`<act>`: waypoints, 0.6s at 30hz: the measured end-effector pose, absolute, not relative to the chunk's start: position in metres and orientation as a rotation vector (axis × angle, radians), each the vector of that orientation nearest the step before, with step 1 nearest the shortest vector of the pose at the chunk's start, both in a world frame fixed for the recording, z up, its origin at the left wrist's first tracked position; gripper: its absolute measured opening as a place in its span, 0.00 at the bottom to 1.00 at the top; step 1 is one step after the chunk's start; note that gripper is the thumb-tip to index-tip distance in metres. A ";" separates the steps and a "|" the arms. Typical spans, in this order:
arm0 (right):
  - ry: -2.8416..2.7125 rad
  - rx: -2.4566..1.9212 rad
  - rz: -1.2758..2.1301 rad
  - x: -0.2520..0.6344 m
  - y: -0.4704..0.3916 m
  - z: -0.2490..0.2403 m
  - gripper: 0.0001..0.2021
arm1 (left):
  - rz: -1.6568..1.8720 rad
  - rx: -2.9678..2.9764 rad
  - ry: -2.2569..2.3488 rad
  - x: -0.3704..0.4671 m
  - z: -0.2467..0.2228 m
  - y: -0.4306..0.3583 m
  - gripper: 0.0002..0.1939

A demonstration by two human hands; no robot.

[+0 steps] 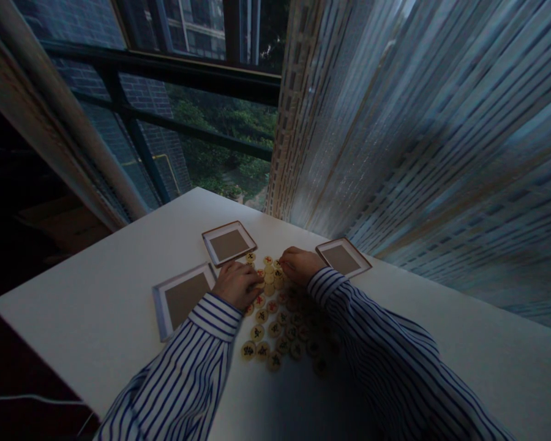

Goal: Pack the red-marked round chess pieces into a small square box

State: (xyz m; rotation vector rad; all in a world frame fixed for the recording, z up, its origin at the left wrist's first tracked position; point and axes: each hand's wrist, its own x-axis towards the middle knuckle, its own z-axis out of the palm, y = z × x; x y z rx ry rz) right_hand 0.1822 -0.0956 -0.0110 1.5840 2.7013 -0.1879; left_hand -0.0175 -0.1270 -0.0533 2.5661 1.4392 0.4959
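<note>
While both striped sleeves [179, 361] reach in over the white table [73, 294], round game pieces [274, 329] lie spread between the forearms and up to the fingers; left hand [236, 285] curled, fingertips at the pieces; right hand [302, 265] drawn narrow beside them; cannot tell whether either grips one; three shallow trays [160, 312] near the hands; beyond, curtain [349, 122], dark railing [174, 70], green trees [215, 122]

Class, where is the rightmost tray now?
In the head view, the rightmost tray lies right of centre on the table, beside the right cuff, near the curtain.
</note>
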 end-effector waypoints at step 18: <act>2.743 1.598 -0.160 0.181 -0.104 -0.005 0.15 | 0.509 2.540 1.479 -0.012 -0.046 -0.130 0.12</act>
